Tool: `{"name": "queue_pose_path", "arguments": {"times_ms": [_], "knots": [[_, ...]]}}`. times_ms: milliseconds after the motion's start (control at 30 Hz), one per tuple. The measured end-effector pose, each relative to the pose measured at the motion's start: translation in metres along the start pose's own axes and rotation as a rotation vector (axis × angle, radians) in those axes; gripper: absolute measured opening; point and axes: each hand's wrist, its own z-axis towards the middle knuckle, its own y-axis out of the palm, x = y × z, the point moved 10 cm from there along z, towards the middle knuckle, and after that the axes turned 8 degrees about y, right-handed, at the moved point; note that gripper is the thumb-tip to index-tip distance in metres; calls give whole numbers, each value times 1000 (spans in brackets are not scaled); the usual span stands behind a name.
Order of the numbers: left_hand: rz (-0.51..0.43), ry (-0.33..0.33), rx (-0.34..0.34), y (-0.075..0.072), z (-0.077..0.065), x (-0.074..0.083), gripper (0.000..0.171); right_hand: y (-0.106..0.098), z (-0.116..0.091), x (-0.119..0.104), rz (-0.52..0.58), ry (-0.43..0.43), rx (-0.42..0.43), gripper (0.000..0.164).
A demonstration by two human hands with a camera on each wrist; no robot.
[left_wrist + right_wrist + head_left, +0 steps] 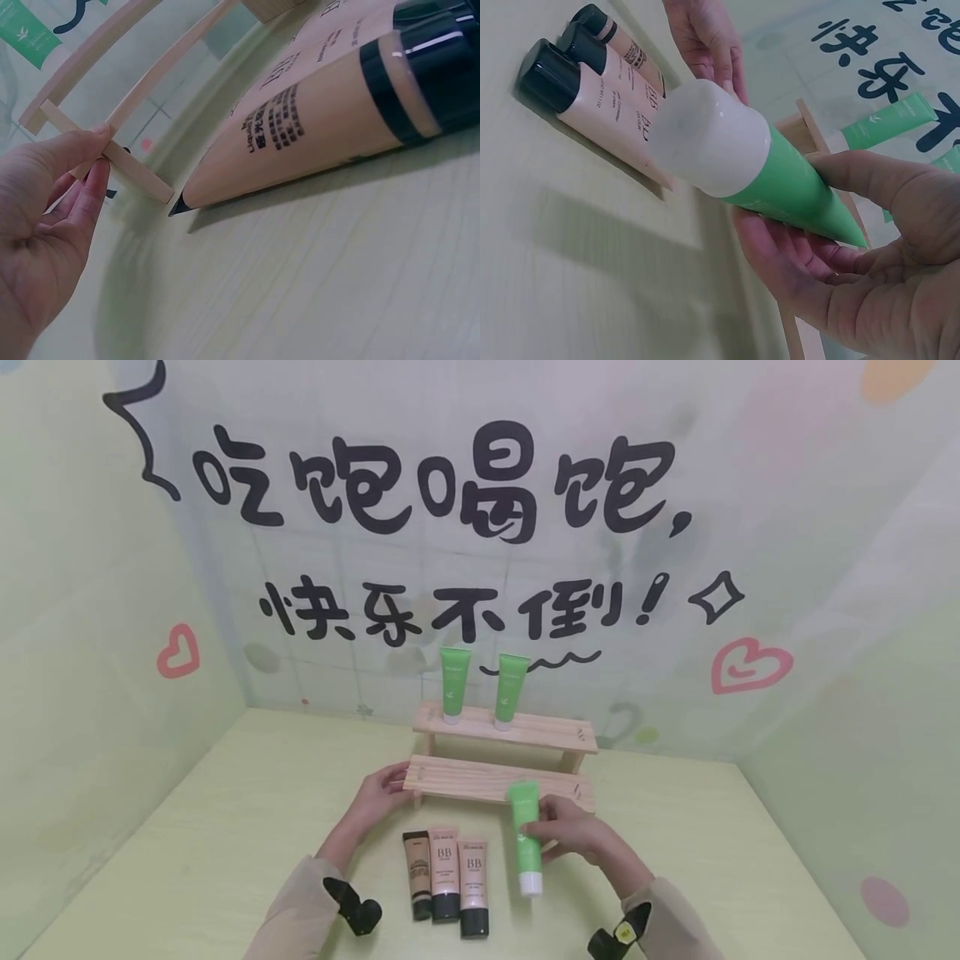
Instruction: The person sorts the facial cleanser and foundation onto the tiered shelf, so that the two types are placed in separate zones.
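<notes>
1. The right hand [573, 827] holds a green tube [527, 839] between its thumb and curled fingers. The tube is in front of the wooden stand [465, 779], with its white cap pointing down.
2. The left hand [378, 793] pinches the left end of the lower step between thumb and fingers.
3. Two other green tubes, a left one [453, 685] and a right one [510, 689], stand on their caps on the upper step. If the left hand pulls or lifts the stand, I think they may fall, because their bases are narrow.
4. The held tube could also tip over if it is released while its cap sits unevenly.
5. A brown tube [418, 872] and two pink tubes, the middle one [445, 872] and the right one [474, 885], lie on the table; a low sleeve might push them.
6. In the head view, the held tube hides part of the right fingers, and I cannot tell if it touches the step. The small print is hard to read.
</notes>
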Motion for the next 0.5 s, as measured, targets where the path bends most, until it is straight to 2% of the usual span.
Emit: {"name": "queue_pose_path", "arguments": {"times_ms": [500], "knots": [[-13, -2, -12, 2, 1, -3, 60, -26, 6, -6, 66, -29, 11, 51]]}}
